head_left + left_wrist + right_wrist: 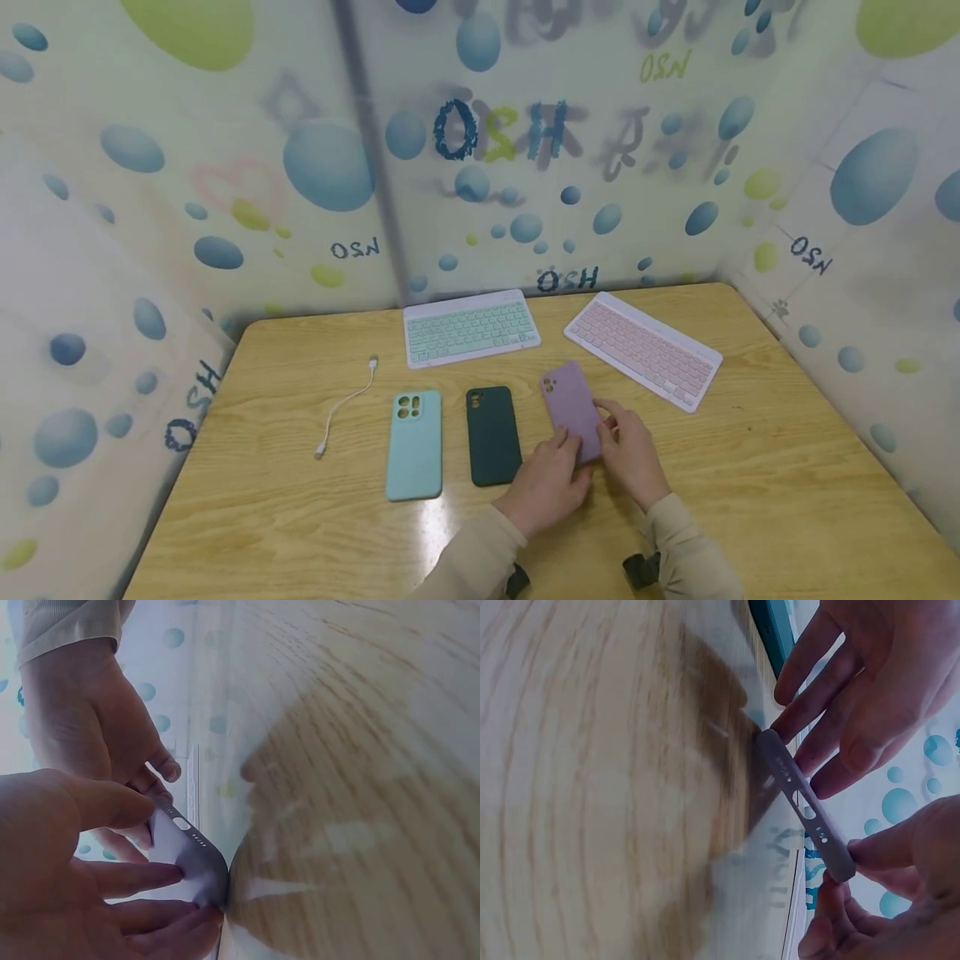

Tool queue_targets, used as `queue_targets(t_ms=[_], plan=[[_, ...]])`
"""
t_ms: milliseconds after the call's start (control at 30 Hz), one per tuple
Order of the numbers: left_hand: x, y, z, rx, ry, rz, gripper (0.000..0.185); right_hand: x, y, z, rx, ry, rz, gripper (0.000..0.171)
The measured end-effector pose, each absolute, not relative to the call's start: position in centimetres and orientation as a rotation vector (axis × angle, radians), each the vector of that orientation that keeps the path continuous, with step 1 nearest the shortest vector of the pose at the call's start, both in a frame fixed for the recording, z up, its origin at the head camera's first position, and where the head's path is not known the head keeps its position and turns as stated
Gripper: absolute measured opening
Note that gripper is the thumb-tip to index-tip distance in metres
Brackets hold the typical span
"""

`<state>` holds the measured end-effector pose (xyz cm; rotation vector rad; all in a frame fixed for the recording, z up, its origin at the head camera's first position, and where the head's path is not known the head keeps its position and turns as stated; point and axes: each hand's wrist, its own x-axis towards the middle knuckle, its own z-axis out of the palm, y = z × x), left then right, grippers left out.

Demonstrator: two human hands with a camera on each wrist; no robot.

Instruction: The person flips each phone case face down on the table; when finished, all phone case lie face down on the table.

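A purple phone case (pixel 572 408) stands tilted on the wooden table, its right long edge raised and its left one down at the tabletop. My right hand (pixel 628 450) pinches the raised edge between thumb and fingers, seen also in the right wrist view, where the case's port cutouts (pixel 810 814) face the camera. Fairly straight fingers of my left hand (pixel 546 483) touch the back and low edge of the case near its bottom end. Left of it lie a dark green phone case (pixel 493 435) and a light blue phone case (pixel 415 446), both flat.
A keyboard with mint keys (pixel 472 327) lies at the table's back, and one with pink keys (pixel 643 350) sits at an angle behind my right hand. A short white cable (pixel 347 404) curves on the left. Patterned curtains (pixel 480 200) surround the table (pixel 780 467).
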<state>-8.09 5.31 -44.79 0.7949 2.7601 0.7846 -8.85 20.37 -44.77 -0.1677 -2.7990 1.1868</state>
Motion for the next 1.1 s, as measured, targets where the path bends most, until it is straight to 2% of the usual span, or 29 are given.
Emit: queue_targets(t_ms=[600, 833, 1100], plan=[[-7.8, 5.3, -45.1, 0.794, 2.825, 0.639, 0.024, -8.8, 19.9, -46.0, -0.105, -2.978, 1.036, 0.044], [-7.6, 5.3, -45.3, 0.766, 2.842, 0.585, 0.026, -8.8, 19.7, -46.0, -0.099, -3.063, 0.849, 0.046], [-7.6, 5.0, -45.4, 0.742, 2.839, 0.586, 0.031, -9.1, 19.6, -45.9, -0.079, -3.078, 0.864, 0.049]])
